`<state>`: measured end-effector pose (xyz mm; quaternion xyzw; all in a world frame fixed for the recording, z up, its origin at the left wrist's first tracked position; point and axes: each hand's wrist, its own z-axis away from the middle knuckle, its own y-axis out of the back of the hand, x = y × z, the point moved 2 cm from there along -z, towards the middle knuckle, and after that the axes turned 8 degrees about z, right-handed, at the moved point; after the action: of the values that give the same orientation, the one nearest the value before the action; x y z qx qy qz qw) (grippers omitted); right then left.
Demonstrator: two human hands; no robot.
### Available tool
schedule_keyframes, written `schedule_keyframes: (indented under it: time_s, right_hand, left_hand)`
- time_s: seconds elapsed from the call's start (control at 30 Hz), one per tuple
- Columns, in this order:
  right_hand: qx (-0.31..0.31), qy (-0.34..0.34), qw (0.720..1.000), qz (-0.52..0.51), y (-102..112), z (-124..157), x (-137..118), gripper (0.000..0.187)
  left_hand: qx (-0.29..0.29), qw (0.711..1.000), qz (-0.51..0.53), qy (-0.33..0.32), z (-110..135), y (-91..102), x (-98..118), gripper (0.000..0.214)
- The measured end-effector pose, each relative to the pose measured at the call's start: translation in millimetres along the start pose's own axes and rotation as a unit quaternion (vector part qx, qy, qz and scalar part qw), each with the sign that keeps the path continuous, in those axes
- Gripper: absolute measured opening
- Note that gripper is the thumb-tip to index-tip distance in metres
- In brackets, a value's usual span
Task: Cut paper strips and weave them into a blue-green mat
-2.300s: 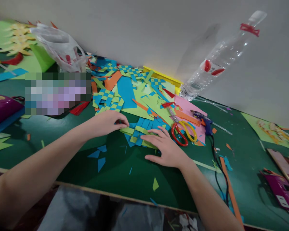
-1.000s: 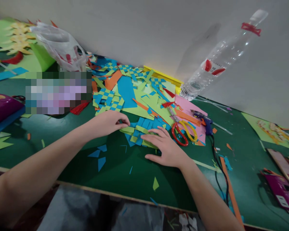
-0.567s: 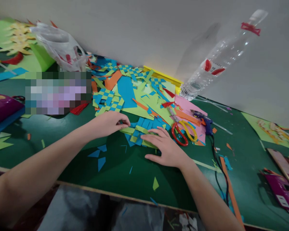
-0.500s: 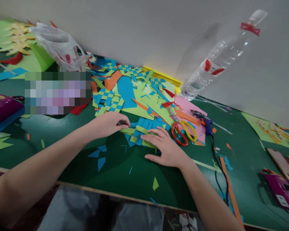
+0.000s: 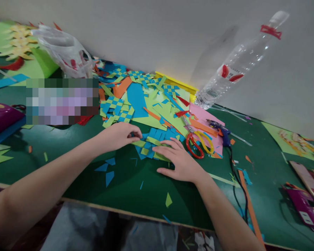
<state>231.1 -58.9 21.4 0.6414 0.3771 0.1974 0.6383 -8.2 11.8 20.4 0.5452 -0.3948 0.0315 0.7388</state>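
Observation:
In front of me on the table lies a partly woven mat of blue and light-green paper strips (image 5: 157, 134). My left hand (image 5: 121, 135) is at its left edge, thumb and fingers curled in a pinch on a paper strip; the fingertips partly hide which strip it is. Across the mat's right side rests my right hand (image 5: 179, 158), fingers spread and lying flat, covering part of the weave. Just right of it are scissors (image 5: 195, 148) with one red and one yellow handle.
Paper sheets, strips and finished woven pieces (image 5: 117, 108) pile up behind the mat. A clear plastic bottle (image 5: 225, 73) leans by the wall. A blue glue gun (image 5: 225, 136) with a black cord, a phone (image 5: 307, 177) and a purple device (image 5: 303, 207) lie to the right.

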Motion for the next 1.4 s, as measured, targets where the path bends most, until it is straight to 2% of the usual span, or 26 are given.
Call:
schedule_keyframes:
  time_s: [0.4,0.97,1.4]
  right_hand:
    - [-0.007,-0.003,1.000,-0.001,0,0,0,0.055]
    - [-0.006,-0.001,1.000,0.006,1,-1,-1,0.054]
    - [-0.006,0.002,1.000,0.002,0,0,-1,0.054]
  left_hand:
    - [0.022,0.999,0.019,0.015,-2,-7.8,9,0.018]
    - [0.047,0.999,-0.014,0.005,-3,-9.4,14,0.021]
    - [0.042,0.999,0.002,0.022,-2,-10.8,17,0.020]
